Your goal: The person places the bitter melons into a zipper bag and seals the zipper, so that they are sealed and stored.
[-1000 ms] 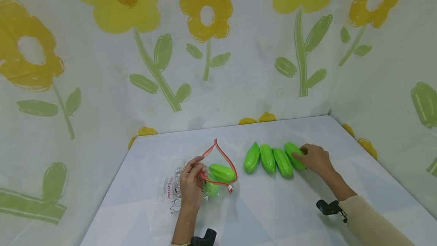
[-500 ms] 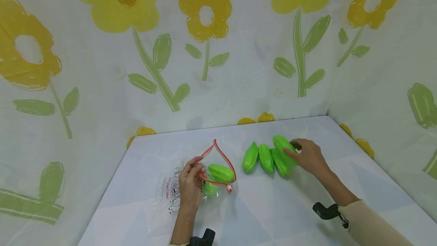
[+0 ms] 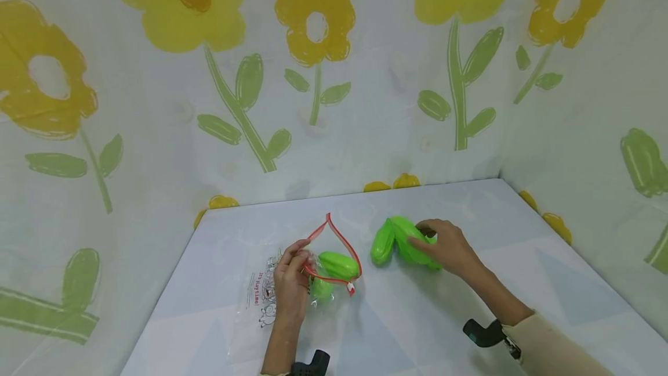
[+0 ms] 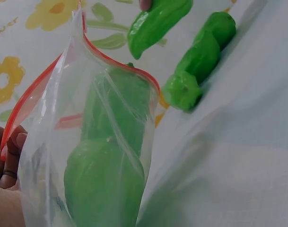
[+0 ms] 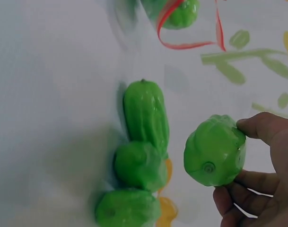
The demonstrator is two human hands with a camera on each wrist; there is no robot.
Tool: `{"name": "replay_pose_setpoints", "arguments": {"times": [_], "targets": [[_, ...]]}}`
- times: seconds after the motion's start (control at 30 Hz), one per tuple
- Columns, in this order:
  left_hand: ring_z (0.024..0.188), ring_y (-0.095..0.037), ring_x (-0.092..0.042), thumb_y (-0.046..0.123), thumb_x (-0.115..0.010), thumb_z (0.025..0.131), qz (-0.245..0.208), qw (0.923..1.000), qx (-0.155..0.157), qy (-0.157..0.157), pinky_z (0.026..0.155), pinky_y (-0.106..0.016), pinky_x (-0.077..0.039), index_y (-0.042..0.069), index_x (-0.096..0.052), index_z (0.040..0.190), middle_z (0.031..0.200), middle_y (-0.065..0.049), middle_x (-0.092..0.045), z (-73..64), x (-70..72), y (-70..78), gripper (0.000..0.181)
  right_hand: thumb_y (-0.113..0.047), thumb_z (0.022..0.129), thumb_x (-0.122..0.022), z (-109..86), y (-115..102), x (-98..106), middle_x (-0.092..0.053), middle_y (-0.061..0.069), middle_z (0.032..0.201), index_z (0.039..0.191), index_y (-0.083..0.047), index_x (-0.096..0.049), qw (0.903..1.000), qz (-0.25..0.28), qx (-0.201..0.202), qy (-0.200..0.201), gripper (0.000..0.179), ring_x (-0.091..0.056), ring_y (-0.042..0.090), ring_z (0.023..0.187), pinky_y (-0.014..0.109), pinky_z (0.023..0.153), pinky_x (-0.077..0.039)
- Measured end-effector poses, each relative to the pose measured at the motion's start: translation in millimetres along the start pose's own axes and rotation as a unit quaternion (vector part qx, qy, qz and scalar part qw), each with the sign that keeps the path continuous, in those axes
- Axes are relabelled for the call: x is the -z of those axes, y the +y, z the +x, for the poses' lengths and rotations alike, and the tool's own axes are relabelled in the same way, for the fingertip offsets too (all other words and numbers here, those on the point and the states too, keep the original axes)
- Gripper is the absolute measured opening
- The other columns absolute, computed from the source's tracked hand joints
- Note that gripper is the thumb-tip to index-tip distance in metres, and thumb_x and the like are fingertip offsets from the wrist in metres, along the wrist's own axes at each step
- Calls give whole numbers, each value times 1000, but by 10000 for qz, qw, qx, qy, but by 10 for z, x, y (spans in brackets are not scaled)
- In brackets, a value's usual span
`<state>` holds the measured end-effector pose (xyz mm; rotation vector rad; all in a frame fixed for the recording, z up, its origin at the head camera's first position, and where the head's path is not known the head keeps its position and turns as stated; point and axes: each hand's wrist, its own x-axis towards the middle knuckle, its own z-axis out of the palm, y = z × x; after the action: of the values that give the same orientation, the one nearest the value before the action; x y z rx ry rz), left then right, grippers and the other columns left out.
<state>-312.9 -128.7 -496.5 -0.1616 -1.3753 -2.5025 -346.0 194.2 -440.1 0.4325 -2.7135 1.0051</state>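
My left hand (image 3: 291,286) pinches the red-rimmed mouth of a clear zip bag (image 4: 44,123) and keeps it spread. Inside the bag lie two long, ridged, bright green toy vegetables (image 4: 106,184), one partly behind the other. Another such toy vegetable (image 5: 214,151) is between the thumb and fingers of my right hand (image 3: 453,248), raised above the table in the right wrist view. Below it, three more green toy vegetables (image 5: 146,113) rest side by side on the table; in the head view the held one overlaps some of them.
A white table (image 3: 396,329) with pale blue triangles carries everything. Behind it and at both sides hangs a white cloth (image 3: 365,149) printed with yellow flowers. The bag's printed lower part (image 3: 250,318) lies flat on the left.
My right hand has lifted the rightmost green toy vegetable from the row and carried it left over the others. My left hand and the bag have stayed in place.
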Motion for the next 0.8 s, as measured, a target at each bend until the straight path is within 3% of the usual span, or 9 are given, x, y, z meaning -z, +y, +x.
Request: {"name": "replay_pose_setpoints", "arguments": {"times": [0.4,0.8], "targets": [[76,-11,-56,8,-57,101,-19,10000,-17,-2,64,-18,-50,-13,-54,126,87,-5,-55,2,-1,-3,33,-35,88,-77,-14,-254,-290,-66,-1,99,114,-4,-71,9984,378,29,-421,41,-59,18,94,39,80,-52],[77,-11,-56,8,-56,101,-18,9999,80,105,63,-18,-50,-12,-54,128,88,-5,-54,7,-4,-2,33,-35,87,-78,-6,-418,-446,-68,-6,98,111,-8,-73,9921,603,509,-979,36,-61,13,91,36,80,-52]]}}
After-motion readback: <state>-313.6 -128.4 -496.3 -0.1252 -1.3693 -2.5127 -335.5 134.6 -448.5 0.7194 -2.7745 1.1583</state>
